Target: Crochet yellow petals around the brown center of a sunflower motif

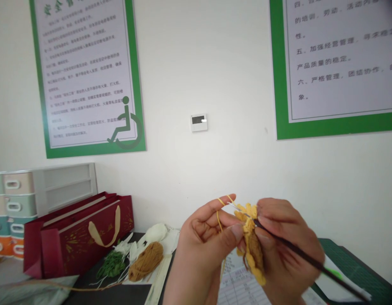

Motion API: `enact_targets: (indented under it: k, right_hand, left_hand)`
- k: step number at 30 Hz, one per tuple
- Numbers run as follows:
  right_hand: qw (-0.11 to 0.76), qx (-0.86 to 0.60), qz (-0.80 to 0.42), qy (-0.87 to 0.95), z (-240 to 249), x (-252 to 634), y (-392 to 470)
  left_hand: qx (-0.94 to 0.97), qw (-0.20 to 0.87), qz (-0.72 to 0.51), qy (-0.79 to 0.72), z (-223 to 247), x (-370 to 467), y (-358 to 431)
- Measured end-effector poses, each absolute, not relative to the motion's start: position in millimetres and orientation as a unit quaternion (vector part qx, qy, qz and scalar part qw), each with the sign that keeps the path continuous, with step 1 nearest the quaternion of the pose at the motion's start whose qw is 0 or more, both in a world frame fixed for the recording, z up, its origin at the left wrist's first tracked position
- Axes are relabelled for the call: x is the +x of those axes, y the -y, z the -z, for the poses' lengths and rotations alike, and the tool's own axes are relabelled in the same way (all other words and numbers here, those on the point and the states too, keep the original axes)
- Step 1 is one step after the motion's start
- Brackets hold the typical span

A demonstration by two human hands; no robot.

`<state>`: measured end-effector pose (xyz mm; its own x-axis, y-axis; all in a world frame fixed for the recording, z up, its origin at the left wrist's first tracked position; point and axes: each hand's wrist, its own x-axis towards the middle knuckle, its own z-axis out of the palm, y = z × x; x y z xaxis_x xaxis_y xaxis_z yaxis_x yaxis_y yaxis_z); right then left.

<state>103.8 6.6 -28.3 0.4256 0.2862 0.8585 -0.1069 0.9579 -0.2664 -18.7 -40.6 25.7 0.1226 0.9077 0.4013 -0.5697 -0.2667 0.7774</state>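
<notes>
My left hand [204,241] pinches a small crocheted piece [254,250] between thumb and fingers. The piece is yellow with a brown middle and a ruffled edge. A strand of yellow yarn [218,217] loops over the raised left index finger and runs to the work. In my right hand [288,241] is a crochet hook with a dark handle [305,256], which slants down to the lower right. Its thin metal tip lies at the top of the piece, close to the left index finger. The right fingertips also touch the piece's edge; some fingers are hidden behind it.
A brown yarn ball [146,261], green yarn [111,264] and white yarn [156,233] lie left of my hands. Behind them stand a dark red gift bag [78,237] and drawer boxes [20,184]. Below are printed sheets [236,288]; a green cutting mat [357,271] lies right.
</notes>
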Motion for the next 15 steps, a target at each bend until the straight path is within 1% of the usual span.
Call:
enact_targets:
  k: [2,5,7,11,15]
  right_hand:
    - [0.846,-0.068,-0.134,0.512,20.4,97.6,-5.9]
    - [0.81,-0.043,-0.212,0.545,7.4,97.9,-3.9]
    - [0.796,-0.035,-0.221,0.562,2.9,101.8,-1.8]
    - [0.794,-0.034,-0.216,0.567,4.7,105.1,3.1]
    - [0.786,-0.033,-0.288,0.547,8.1,101.9,4.6]
  left_hand:
    - [0.47,0.588,-0.634,-0.175,-27.0,-20.3,40.8]
    - [0.475,0.565,-0.652,-0.174,-26.3,-20.2,40.1]
    - [0.479,0.551,-0.662,-0.17,-24.3,-19.2,38.7]
    - [0.489,0.535,-0.671,-0.159,-20.4,-17.7,35.7]
    - [0.49,0.526,-0.677,-0.157,-20.8,-16.8,37.3]
